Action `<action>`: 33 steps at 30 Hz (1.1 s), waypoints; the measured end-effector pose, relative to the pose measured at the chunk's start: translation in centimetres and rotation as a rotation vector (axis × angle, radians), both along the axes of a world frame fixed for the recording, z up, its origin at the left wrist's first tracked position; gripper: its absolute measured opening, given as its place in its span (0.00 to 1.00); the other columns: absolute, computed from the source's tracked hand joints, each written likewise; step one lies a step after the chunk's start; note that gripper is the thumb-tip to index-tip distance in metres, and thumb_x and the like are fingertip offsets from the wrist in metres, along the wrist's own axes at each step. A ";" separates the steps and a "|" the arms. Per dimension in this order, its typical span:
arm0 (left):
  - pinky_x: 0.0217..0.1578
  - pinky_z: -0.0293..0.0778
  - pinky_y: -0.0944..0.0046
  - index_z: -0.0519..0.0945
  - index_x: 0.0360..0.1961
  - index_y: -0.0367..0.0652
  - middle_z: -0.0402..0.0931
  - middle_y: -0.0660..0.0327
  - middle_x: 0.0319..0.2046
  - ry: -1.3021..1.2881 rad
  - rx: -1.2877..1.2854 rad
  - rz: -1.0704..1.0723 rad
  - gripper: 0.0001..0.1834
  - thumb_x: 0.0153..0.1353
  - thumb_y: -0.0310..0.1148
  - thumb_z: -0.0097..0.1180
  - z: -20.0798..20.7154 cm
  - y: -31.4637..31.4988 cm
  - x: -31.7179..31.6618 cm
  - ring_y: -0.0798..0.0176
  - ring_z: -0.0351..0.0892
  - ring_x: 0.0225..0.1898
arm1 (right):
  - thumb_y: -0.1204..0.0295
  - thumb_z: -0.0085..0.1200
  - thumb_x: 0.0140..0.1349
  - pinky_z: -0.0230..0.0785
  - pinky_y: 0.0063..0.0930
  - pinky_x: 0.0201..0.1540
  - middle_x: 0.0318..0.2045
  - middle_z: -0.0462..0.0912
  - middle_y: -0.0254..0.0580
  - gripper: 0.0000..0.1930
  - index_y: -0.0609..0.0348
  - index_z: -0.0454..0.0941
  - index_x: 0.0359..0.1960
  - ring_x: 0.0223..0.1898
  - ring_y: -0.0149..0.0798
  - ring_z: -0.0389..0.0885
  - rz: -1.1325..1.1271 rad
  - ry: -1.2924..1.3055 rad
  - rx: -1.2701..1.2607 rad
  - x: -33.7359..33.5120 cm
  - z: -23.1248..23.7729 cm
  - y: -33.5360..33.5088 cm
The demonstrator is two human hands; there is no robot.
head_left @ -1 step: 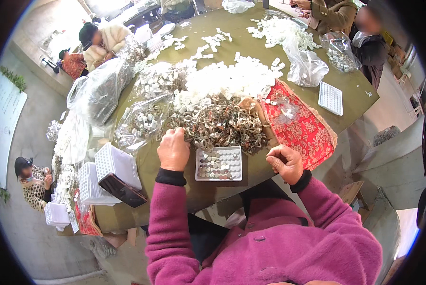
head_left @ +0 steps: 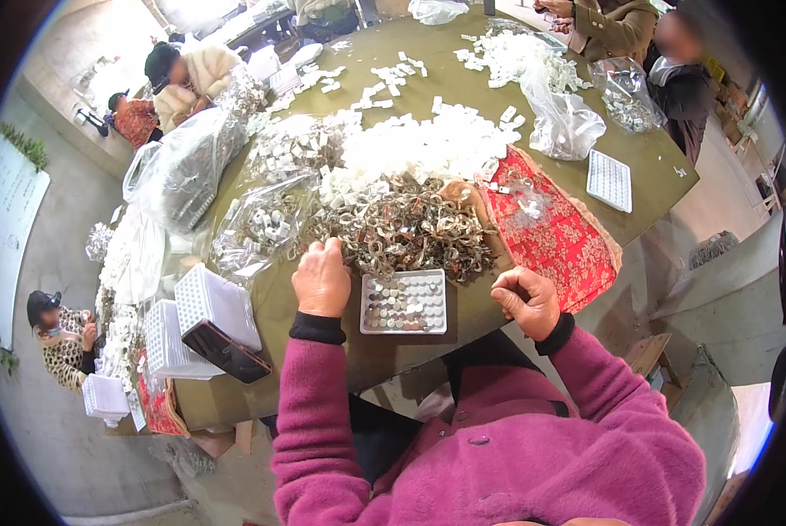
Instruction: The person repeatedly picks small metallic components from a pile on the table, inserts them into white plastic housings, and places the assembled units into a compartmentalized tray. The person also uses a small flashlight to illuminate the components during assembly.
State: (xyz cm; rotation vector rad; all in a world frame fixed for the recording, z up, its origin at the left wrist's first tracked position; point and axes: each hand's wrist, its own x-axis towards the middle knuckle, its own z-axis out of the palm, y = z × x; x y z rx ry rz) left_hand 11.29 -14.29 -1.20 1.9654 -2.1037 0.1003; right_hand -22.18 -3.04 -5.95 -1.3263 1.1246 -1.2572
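Note:
A white tray (head_left: 402,326) with rows of round wells lies before me; many wells hold small round silvery or dark pieces. Beyond it spreads a tangled heap of small looped brown and silvery metallic pieces (head_left: 401,230). My left hand (head_left: 322,279) is closed at the heap's near left edge, left of the tray; whatever its fingertips grip is hidden. To the tray's right, my right hand (head_left: 528,298) is curled with thumb and forefinger together, by the corner of a red floral cloth (head_left: 555,237). I cannot make out anything in it.
Stacked white trays (head_left: 222,307) and a dark phone-like slab (head_left: 224,352) stand on the left. White small pieces (head_left: 428,145) are heaped behind, near clear plastic bags (head_left: 266,223). Another white tray (head_left: 609,182) lies at the right. Other people (head_left: 682,83) are around the table.
My left hand has shifted very slightly toward me. My right hand and the tray stay where they were.

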 end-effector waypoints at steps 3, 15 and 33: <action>0.45 0.80 0.45 0.83 0.45 0.45 0.84 0.52 0.38 0.074 -0.030 0.009 0.14 0.56 0.28 0.65 -0.6 0.5 -0.4 0.43 0.85 0.43 | 0.75 0.63 0.70 0.67 0.18 0.30 0.27 0.78 0.26 0.05 0.61 0.80 0.42 0.26 0.19 0.73 -0.008 0.037 -0.025 0.0 -0.1 0.1; 0.38 0.79 0.66 0.86 0.39 0.37 0.85 0.61 0.35 1.125 -0.361 0.081 0.09 0.56 0.24 0.72 1.5 0.4 0.7 0.69 0.84 0.36 | 0.76 0.65 0.68 0.71 0.20 0.36 0.31 0.80 0.28 0.05 0.62 0.82 0.41 0.32 0.21 0.75 -0.061 0.101 -0.076 0.4 -0.4 0.2; 0.27 0.82 0.69 0.83 0.38 0.30 0.83 0.58 0.30 1.071 -0.373 -0.086 0.05 0.64 0.21 0.66 6.3 -1.7 -4.5 0.68 0.82 0.25 | 0.73 0.66 0.66 0.73 0.24 0.36 0.29 0.82 0.33 0.06 0.61 0.83 0.40 0.31 0.25 0.79 -0.077 0.233 -0.128 0.7 -0.5 0.1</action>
